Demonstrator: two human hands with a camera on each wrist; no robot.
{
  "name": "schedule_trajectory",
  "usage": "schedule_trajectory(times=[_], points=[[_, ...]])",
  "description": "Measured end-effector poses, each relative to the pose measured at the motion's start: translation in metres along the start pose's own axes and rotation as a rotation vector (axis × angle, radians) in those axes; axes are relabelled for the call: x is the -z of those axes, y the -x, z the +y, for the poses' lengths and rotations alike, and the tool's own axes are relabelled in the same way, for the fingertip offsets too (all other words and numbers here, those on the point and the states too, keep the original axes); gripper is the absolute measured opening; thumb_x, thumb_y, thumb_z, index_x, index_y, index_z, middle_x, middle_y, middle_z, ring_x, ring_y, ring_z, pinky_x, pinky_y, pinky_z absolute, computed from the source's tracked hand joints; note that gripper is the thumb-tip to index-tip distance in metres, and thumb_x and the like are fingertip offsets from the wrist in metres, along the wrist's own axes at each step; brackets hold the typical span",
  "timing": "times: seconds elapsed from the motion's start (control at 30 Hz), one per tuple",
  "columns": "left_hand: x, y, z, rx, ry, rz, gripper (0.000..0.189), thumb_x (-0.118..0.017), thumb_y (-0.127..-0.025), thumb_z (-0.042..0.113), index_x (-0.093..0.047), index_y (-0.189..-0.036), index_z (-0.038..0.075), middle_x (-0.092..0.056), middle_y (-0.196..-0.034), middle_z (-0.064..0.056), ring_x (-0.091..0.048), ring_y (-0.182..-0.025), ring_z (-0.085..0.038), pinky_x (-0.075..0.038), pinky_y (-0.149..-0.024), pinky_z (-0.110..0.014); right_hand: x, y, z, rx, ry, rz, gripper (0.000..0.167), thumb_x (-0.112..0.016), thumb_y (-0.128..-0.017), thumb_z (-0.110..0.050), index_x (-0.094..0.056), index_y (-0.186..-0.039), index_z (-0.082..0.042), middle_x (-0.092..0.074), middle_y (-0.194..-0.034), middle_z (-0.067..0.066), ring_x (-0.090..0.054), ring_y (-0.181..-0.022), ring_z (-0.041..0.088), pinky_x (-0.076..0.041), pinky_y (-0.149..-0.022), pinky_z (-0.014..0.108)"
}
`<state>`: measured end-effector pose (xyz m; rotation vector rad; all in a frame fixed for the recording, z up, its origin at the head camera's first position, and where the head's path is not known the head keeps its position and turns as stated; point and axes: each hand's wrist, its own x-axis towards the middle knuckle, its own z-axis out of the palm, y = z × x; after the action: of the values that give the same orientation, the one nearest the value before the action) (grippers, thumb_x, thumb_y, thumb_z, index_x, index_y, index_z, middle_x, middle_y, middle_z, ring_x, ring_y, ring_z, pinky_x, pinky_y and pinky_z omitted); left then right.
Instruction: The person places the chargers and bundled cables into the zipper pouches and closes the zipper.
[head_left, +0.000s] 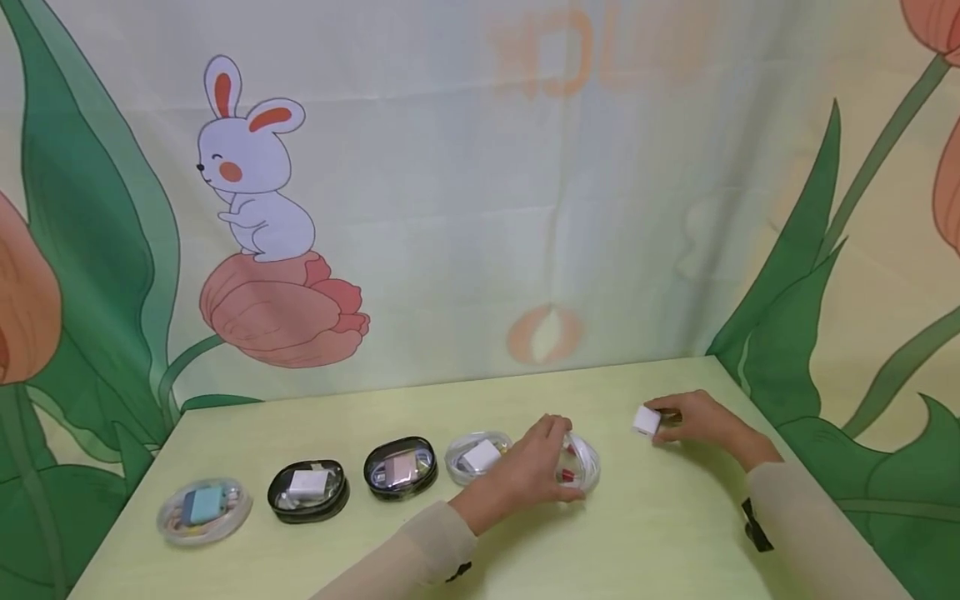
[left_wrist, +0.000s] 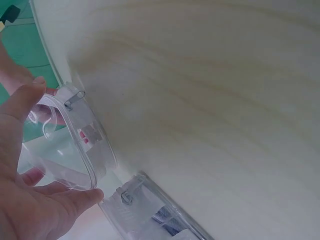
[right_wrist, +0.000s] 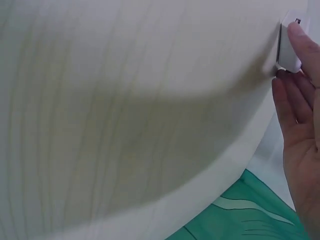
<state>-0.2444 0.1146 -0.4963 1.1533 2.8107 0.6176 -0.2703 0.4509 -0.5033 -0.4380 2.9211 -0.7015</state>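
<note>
My left hand (head_left: 525,467) grips a clear rounded zip case (head_left: 589,463) by its sides, thumb on one side and fingers on the other. White cable and small red pieces show inside that case. In the left wrist view the case (left_wrist: 100,145) is tilted on edge, its zip pull (left_wrist: 75,98) at the top. Farther right, my right hand (head_left: 701,419) pinches a white charger plug (head_left: 646,421) between thumb and fingers, close over the table. The right wrist view shows the thumb lying along the plug (right_wrist: 288,47).
Left of my left hand, a row of cases lies on the pale table (head_left: 645,533): a clear case with a white charger (head_left: 480,456), two black-rimmed cases (head_left: 401,469), and a clear case with a blue charger (head_left: 204,506). A printed cloth (head_left: 450,208) hangs behind.
</note>
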Motion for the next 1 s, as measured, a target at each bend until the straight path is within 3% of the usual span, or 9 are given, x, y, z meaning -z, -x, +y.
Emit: schedule_trajectory(times=[0.13,0.37,0.67,0.87,1.0], points=[[0.001,-0.001,0.0,0.0,-0.003,-0.001,0.09,-0.087,-0.077,0.048,-0.039,-0.142,0.01,-0.047,-0.14,-0.009,-0.052,-0.122,-0.019,-0.048,-0.105,-0.031,-0.001,-0.005,0.001,0.001,-0.025,0.014,0.063,-0.085,-0.083,-0.028,-0.063,-0.134,0.002,-0.069,-0.121,0.018,-0.067,-0.106,0.031,-0.056,-0.085,0.042],[0.0,-0.001,0.002,0.014,0.002,-0.011,0.089,-0.088,-0.077,0.048,-0.039,-0.142,0.011,-0.048,-0.138,-0.009,-0.053,-0.121,-0.018,-0.049,-0.104,-0.031,-0.005,-0.009,-0.002,0.046,0.023,0.009,0.069,-0.086,-0.082,-0.028,-0.06,-0.139,0.0,-0.061,-0.137,0.022,-0.059,-0.123,0.04,-0.05,-0.099,0.053],[-0.001,0.0,0.003,0.031,-0.001,-0.015,0.089,-0.088,-0.077,0.048,-0.04,-0.143,0.012,-0.047,-0.143,-0.01,-0.053,-0.128,-0.022,-0.05,-0.103,-0.035,-0.013,-0.016,-0.025,0.041,0.121,0.033,0.066,-0.087,-0.08,-0.034,-0.066,-0.126,0.006,-0.071,-0.118,0.017,-0.065,-0.097,0.024,-0.054,-0.084,0.041],[-0.003,-0.002,0.004,0.031,-0.008,-0.022,0.091,-0.088,-0.076,0.05,-0.04,-0.143,0.012,-0.047,-0.141,-0.009,-0.053,-0.127,-0.021,-0.05,-0.103,-0.034,-0.015,-0.015,-0.023,0.052,0.113,0.011,0.07,-0.084,-0.082,-0.034,-0.06,-0.138,0.001,-0.064,-0.133,0.021,-0.063,-0.114,0.031,-0.052,-0.095,0.049],[-0.004,-0.003,0.005,0.037,-0.016,-0.024,0.091,-0.088,-0.076,0.051,-0.04,-0.144,0.013,-0.047,-0.141,-0.008,-0.053,-0.127,-0.02,-0.051,-0.103,-0.034,-0.018,-0.013,-0.018,0.042,0.065,0.02,0.068,-0.083,-0.084,-0.034,-0.06,-0.14,-0.003,-0.063,-0.135,0.022,-0.063,-0.111,0.029,-0.052,-0.09,0.045]])
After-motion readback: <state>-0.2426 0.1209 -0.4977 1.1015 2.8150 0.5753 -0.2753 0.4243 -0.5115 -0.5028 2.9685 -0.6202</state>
